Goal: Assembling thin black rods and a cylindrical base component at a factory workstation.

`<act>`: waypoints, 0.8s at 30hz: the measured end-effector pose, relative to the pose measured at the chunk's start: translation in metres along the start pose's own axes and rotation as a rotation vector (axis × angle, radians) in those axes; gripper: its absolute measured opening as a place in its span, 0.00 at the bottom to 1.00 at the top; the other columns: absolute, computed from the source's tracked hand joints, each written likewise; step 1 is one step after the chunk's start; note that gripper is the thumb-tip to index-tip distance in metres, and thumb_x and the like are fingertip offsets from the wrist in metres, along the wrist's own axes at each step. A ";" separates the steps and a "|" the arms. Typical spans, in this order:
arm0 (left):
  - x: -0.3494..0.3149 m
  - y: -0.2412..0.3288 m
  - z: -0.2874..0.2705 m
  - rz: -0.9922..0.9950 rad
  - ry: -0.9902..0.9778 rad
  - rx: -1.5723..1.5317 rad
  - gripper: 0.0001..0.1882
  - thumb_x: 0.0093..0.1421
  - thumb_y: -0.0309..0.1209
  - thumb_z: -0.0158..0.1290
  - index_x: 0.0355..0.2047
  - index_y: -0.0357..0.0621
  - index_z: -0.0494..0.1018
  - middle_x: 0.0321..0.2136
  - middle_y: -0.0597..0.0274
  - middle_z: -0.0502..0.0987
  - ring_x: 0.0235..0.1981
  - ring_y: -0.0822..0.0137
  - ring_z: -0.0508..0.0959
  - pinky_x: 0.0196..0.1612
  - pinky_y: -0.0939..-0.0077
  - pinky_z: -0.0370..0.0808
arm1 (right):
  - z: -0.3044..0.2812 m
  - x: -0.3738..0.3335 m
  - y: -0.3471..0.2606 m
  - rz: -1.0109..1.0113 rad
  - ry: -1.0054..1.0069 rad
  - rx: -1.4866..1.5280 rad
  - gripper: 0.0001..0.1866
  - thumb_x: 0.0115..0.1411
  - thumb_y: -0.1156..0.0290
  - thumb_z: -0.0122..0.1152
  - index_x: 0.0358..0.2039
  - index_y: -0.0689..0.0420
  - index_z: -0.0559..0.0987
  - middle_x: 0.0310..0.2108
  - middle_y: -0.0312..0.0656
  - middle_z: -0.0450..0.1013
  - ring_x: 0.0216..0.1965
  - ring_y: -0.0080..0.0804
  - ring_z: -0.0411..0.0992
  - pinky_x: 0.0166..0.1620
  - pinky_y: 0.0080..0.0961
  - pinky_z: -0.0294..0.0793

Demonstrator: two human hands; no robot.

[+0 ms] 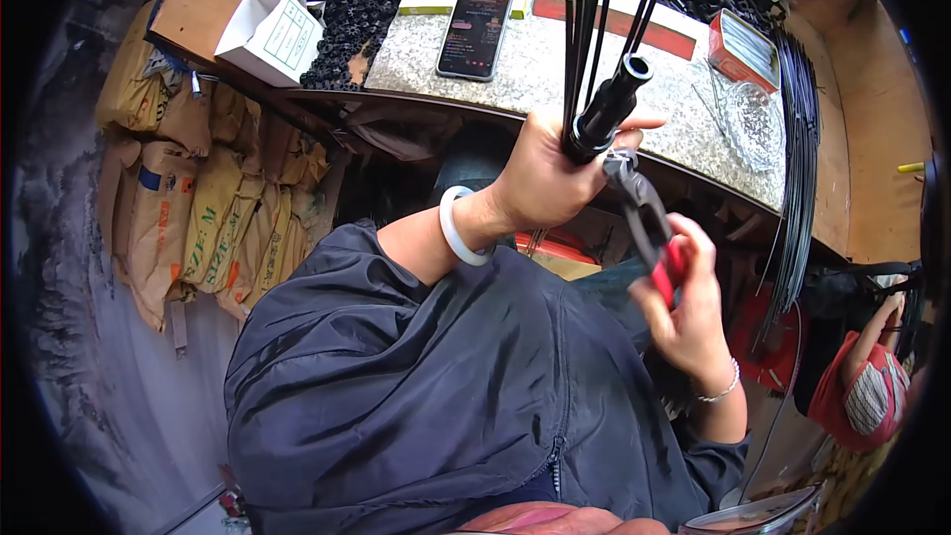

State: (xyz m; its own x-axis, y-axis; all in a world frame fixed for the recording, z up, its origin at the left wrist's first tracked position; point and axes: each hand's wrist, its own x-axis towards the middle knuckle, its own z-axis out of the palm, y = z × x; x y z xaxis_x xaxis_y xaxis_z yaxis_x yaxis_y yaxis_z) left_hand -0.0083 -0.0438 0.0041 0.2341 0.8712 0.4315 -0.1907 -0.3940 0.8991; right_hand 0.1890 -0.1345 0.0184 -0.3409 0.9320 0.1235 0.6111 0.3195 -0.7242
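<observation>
My left hand (543, 176), with a white bangle at its wrist, is closed round a black tube with a ringed open end (611, 107). Several thin black rods (584, 45) stick up beside the tube from the same grip. In my right hand (693, 312) is a pair of pliers (646, 213) with red handles. The plier jaws meet the work right by my left fingers, at the tube's lower part. What exactly lies between the jaws is too small to make out.
On the speckled worktop (416, 50) lie a phone (477, 28), a red tin of thin pieces (743, 52) and a clear dish (750, 124). Small black parts (352, 35) heap behind. Long black rods (797, 159) hang over the right edge. Sacks (163, 228) stand left; another person (867, 386) sits right.
</observation>
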 end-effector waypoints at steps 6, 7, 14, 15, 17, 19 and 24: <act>0.001 0.001 0.002 -0.087 -0.016 -0.153 0.13 0.59 0.22 0.51 0.44 0.30 0.74 0.17 0.78 0.66 0.19 0.87 0.61 0.22 0.88 0.58 | -0.007 0.011 0.005 0.482 -0.771 1.184 0.23 0.44 0.78 0.65 0.41 0.65 0.68 0.14 0.40 0.67 0.11 0.28 0.67 0.16 0.19 0.67; 0.002 0.000 0.000 -0.096 -0.013 -0.128 0.13 0.60 0.22 0.50 0.45 0.30 0.73 0.17 0.78 0.65 0.19 0.87 0.61 0.21 0.89 0.57 | -0.005 0.011 0.004 0.341 -0.554 0.876 0.24 0.43 0.78 0.65 0.42 0.64 0.67 0.15 0.39 0.67 0.13 0.26 0.66 0.19 0.18 0.66; 0.002 -0.007 -0.001 -0.176 0.005 -0.136 0.13 0.61 0.23 0.49 0.45 0.30 0.73 0.15 0.76 0.66 0.14 0.86 0.62 0.16 0.88 0.55 | -0.003 0.003 0.010 0.159 -0.336 0.612 0.29 0.61 0.70 0.51 0.62 0.61 0.57 0.36 0.37 0.69 0.30 0.21 0.66 0.34 0.16 0.66; 0.003 -0.006 0.000 -0.152 0.013 -0.123 0.13 0.61 0.23 0.49 0.44 0.31 0.73 0.15 0.76 0.66 0.14 0.86 0.62 0.16 0.88 0.54 | 0.000 0.006 0.014 0.121 -0.288 0.591 0.28 0.62 0.68 0.49 0.61 0.62 0.58 0.38 0.38 0.69 0.33 0.21 0.67 0.35 0.16 0.66; 0.003 -0.006 0.001 -0.127 0.020 -0.113 0.13 0.60 0.23 0.49 0.44 0.31 0.74 0.15 0.76 0.66 0.14 0.86 0.62 0.16 0.88 0.54 | -0.001 0.006 0.011 0.143 -0.268 0.623 0.24 0.65 0.65 0.45 0.59 0.63 0.60 0.42 0.41 0.69 0.36 0.22 0.68 0.38 0.17 0.67; 0.002 -0.007 0.001 -0.145 -0.002 -0.068 0.13 0.60 0.23 0.49 0.44 0.32 0.74 0.15 0.75 0.67 0.15 0.86 0.62 0.17 0.88 0.55 | -0.005 0.008 0.013 0.141 -0.271 0.607 0.24 0.66 0.65 0.44 0.58 0.63 0.61 0.41 0.40 0.69 0.36 0.22 0.68 0.39 0.17 0.67; 0.000 -0.008 0.002 -0.114 0.017 -0.060 0.13 0.59 0.21 0.49 0.44 0.31 0.74 0.16 0.76 0.68 0.16 0.86 0.63 0.19 0.89 0.57 | -0.003 0.008 0.014 0.153 -0.224 0.565 0.24 0.66 0.59 0.43 0.55 0.63 0.65 0.31 0.37 0.70 0.30 0.19 0.67 0.34 0.15 0.66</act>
State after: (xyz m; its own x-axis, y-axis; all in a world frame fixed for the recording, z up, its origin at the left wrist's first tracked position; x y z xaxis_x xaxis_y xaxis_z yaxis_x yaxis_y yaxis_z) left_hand -0.0052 -0.0409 -0.0030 0.2412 0.9146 0.3246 -0.2203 -0.2741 0.9361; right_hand 0.1970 -0.1225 0.0109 -0.4583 0.8818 -0.1107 0.2136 -0.0117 -0.9769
